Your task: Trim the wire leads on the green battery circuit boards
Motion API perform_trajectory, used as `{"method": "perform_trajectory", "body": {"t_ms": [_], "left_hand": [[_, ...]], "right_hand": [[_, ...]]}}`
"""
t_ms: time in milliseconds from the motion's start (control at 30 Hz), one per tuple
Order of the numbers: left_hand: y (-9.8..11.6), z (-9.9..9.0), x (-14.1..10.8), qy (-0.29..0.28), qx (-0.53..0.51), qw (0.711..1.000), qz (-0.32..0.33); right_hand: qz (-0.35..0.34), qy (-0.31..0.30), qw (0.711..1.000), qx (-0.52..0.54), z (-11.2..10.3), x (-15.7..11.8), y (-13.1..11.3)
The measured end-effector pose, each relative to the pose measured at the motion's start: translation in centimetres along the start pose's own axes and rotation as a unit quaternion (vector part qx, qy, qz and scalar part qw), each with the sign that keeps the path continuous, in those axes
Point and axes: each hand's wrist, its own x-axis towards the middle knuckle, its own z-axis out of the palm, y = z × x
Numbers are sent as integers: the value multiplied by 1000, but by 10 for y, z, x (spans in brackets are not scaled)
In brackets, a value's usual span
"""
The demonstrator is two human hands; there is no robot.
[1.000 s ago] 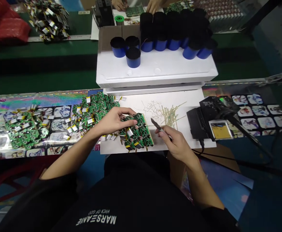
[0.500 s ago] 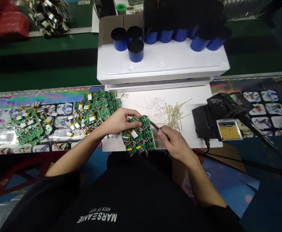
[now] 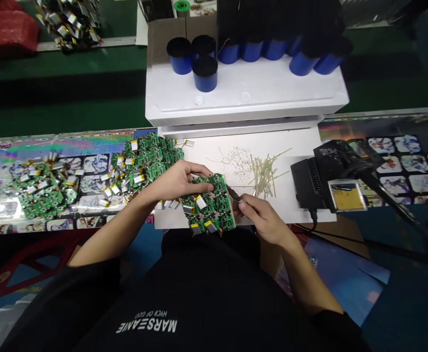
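My left hand (image 3: pixel 180 181) is closed on the upper left edge of a green circuit board panel (image 3: pixel 219 201), thumb on top. Small silver batteries with yellow ends (image 3: pixel 201 201) hang on wires from its boards. My right hand (image 3: pixel 263 218) wraps round a slim dark tool (image 3: pixel 233 193), its exact kind unclear. The tool's narrow end meets the panel's right edge, where a pale strip (image 3: pixel 231 205) runs along the side. Left of my left hand lies a heap of similar boards with batteries (image 3: pixel 151 159).
Pale thin strips (image 3: pixel 264 173) and tiny scraps (image 3: pixel 238 161) lie on the white board (image 3: pixel 206 151). A black device (image 3: pixel 309 178) with a yellow sponge tray (image 3: pixel 346 196) stands right. Blue cups (image 3: pixel 205 80) sit on a white foam box (image 3: pixel 246 108). Another board heap (image 3: pixel 47 193) lies far left.
The tool has tilted and shifted slightly left and down along the panel's right edge, with my right hand following. My left hand keeps its hold on the panel.
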Motion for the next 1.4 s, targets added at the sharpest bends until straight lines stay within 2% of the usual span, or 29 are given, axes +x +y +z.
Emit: {"method": "perform_trajectory", "body": {"t_ms": [100,267,367,433,500,567,667,767,867,933,1000,1100,1267,1333,1400], "left_hand": [[-2,-4,-2,20,24,999,6],[-4,-9,-4,25,62,997,-29],[-9,-9,-2,-5,15,999,-41],[-11,-9,-1,-24,-20,998,-49],[-12,-10,0,-29,-37,997,-57],[-9,-10,0,-23,-24,998,-58],[-3,-13,-1,-5,25,998,-48],[1,-15,-2,18,44,998,-39],[-3,-17,0,24,44,998,-48],[-8,-17,2,22,30,998,-60],[-13,-17,3,18,-3,998,-66],[-15,-16,5,13,-53,996,-70],[-12,-12,6,39,-80,994,-68],[-13,-11,7,36,-90,993,-65],[-15,-10,7,35,-97,993,-61]], "right_hand": [[1,14,998,-57,-1,-7,0],[16,4,1000,-21,6,-14,8],[33,-43,992,116,15,-13,17],[44,-76,966,244,21,-11,21],[46,-87,947,306,24,-11,23],[36,-85,961,261,23,-12,22],[28,-66,993,89,16,-18,20],[40,-40,998,-13,10,-26,22],[53,-30,998,-3,13,-31,27],[60,-37,994,81,19,-31,30],[66,-59,972,217,27,-30,31],[79,-93,905,407,38,-27,32],[109,-151,797,574,47,-26,30],[115,-158,778,597,47,-26,30],[117,-143,784,592,45,-25,30]]}}
